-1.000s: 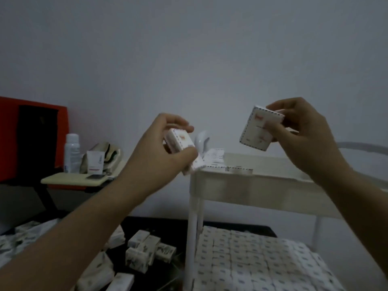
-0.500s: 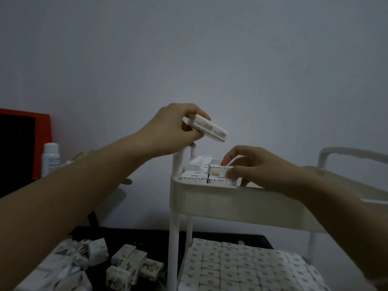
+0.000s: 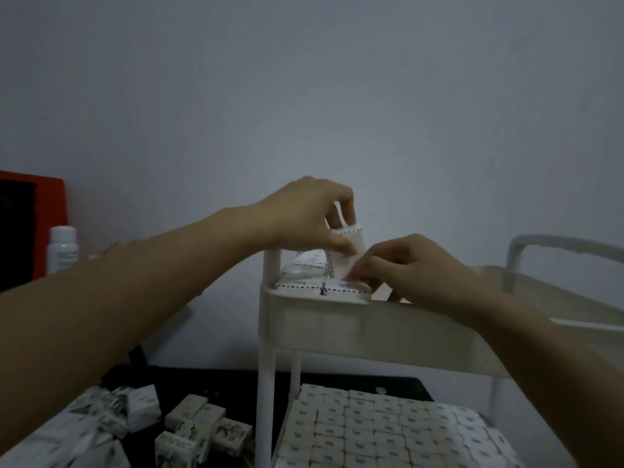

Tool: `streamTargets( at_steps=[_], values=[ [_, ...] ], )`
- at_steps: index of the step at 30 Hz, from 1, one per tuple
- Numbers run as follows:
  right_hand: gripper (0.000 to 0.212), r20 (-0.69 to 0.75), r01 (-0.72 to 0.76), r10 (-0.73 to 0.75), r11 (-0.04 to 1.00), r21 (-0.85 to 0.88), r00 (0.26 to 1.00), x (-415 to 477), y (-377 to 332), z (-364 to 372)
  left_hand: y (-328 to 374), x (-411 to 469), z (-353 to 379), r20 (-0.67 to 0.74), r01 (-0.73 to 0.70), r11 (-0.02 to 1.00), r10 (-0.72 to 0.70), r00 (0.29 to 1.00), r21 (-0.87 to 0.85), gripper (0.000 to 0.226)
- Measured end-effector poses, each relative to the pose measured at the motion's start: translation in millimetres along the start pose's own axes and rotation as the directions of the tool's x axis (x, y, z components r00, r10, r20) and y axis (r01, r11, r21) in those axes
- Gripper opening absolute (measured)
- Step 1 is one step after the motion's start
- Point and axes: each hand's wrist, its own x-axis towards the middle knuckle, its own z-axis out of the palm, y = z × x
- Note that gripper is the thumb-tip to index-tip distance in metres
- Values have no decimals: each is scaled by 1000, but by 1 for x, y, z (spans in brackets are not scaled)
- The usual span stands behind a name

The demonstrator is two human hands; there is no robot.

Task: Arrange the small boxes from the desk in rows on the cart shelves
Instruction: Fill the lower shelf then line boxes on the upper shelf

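Observation:
A white cart's top shelf (image 3: pixel 371 319) holds a few small white boxes (image 3: pixel 304 287) with dashed edging in its near left corner. My left hand (image 3: pixel 304 214) grips another small box (image 3: pixel 344 255) upright just above that row. My right hand (image 3: pixel 412 265) rests inside the shelf with its fingertips touching the held box's lower edge and the laid box below (image 3: pixel 347 288). The lower shelf (image 3: pixel 388 430) is packed with rows of small boxes. More loose boxes (image 3: pixel 199 423) lie on the dark desk at lower left.
A white bottle (image 3: pixel 62 248) stands at the left in front of a red and black object (image 3: pixel 30 224). The cart's handle (image 3: pixel 560 244) rises at the right. Wrapped bundles (image 3: pixel 67 437) lie at the desk's near left. A plain wall is behind.
My left hand lowered its box from above the cart's corner and turned it upright over the row. My right hand, which set its box down earlier, now touches the held box.

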Motion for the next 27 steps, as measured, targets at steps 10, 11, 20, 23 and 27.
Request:
streamTargets(
  at_steps=[10, 11, 20, 23, 27],
  values=[
    [12, -314, 116, -166, 978, -173, 935, -4, 1, 6, -1, -4, 9, 289, -49, 999, 44, 956, 10, 28],
    [14, -332, 138, -202, 969, -205, 921, -6, -2, 8, 0, -5, 10, 303, -55, 997, 38, 952, 48, 35],
    [15, -366, 512, -590, 807, -293, 720, -52, -45, 69, -22, -90, 6, -380, -145, 989, 141, 914, 19, 45],
    [16, -144, 598, -621, 782, -177, 770, -71, -57, 113, -45, -160, 17, -493, -31, 999, 7, 870, -39, 40],
    [19, 228, 534, -495, 831, -157, 838, -75, -53, 192, -84, -257, 59, -360, 249, 939, -323, 875, -237, 33]
  ],
)
